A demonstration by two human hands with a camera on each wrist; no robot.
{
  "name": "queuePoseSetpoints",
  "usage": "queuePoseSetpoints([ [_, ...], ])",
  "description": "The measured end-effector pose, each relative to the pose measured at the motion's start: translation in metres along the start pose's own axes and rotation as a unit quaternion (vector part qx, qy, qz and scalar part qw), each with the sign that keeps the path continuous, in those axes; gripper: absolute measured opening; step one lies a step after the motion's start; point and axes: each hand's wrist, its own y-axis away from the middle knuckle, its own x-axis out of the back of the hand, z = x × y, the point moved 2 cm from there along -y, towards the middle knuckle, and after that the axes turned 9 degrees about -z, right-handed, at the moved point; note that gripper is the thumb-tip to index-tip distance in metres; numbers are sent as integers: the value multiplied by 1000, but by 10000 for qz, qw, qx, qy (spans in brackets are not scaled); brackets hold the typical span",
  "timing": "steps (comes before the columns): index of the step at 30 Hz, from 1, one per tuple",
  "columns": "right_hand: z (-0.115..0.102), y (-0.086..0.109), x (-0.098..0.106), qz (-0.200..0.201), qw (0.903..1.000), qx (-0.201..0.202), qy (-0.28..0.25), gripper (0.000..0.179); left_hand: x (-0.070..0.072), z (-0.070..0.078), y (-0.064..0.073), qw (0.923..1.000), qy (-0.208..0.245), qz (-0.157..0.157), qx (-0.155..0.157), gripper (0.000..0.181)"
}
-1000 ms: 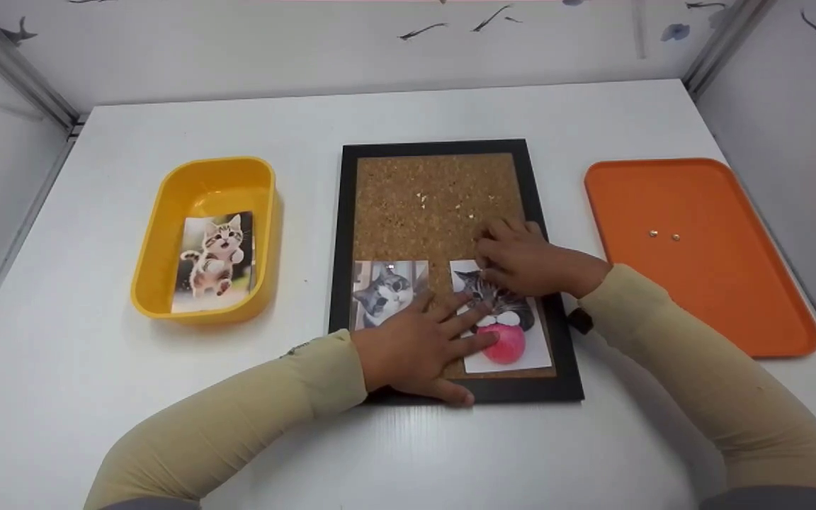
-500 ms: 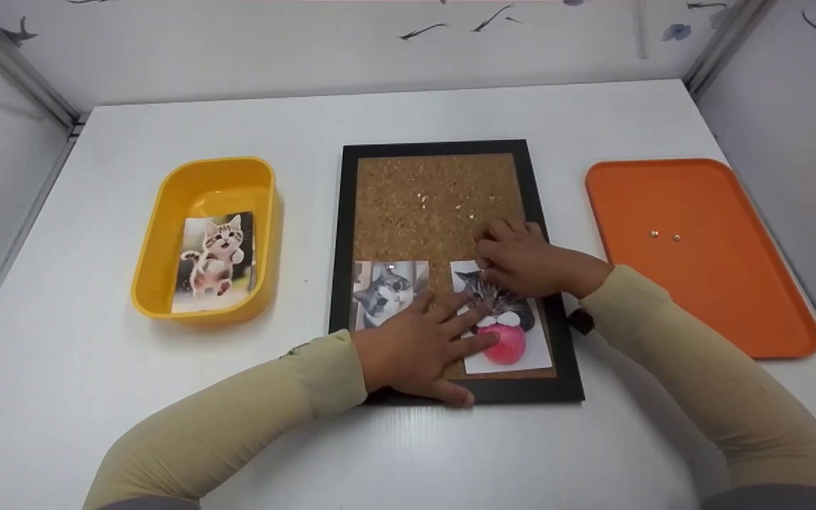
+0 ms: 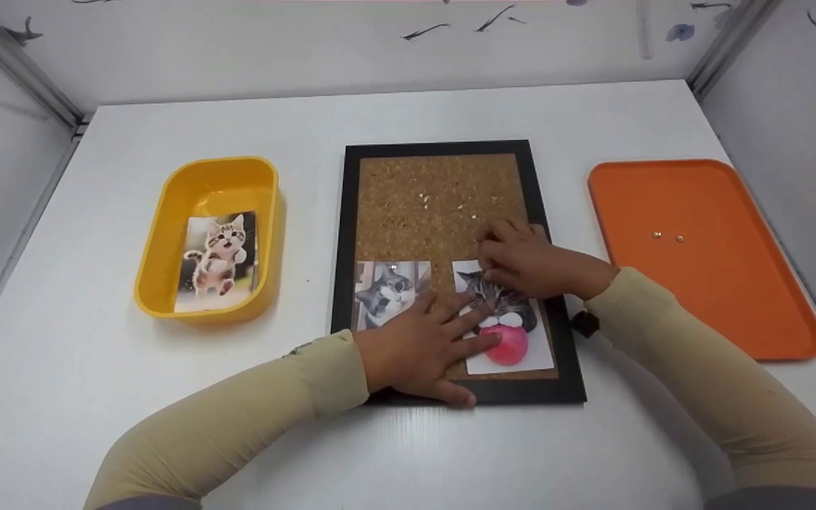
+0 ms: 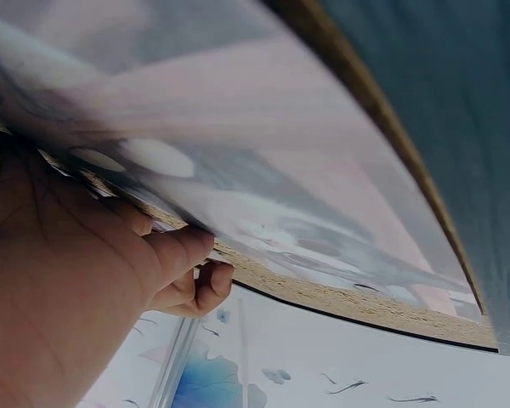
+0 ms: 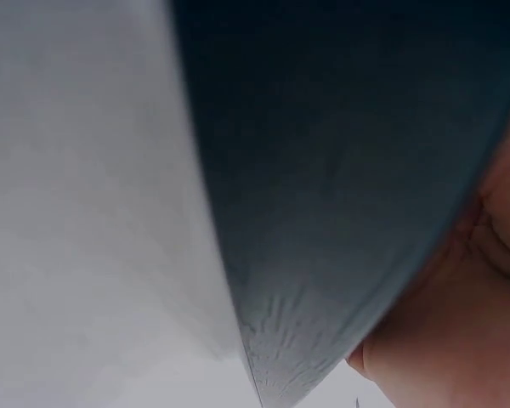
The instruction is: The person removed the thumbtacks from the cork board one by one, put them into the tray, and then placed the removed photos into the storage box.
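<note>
Hands point(image 3: 418, 350) point(image 3: 528, 265), two; corkboard photos point(image 3: 521, 326) point(image 3: 385, 294), two

White tbl point(image 3: 295, 460) under the grip point(image 3: 532, 263); white back wall point(image 3: 238, 53) beyond it, w/ dark brushy marks point(image 3: 426, 32) & blue-gray flower print point(image 3: 681, 32) far R of it; pale side walls point(image 3: 797, 106) L & R of it, metal posts point(image 3: 730, 44) at far corners, soft shadows on tbl.
</note>
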Motion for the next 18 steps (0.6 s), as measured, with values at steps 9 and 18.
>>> queuePoseSetpoints([
  [9,-3,4,2,96,10000,0,-19,9,0,0,0,9999,128,10,5,88],
  [18,-6,8,5,187,9992,-250,266,8,0,0,1,9999,119,9,12,88],
])
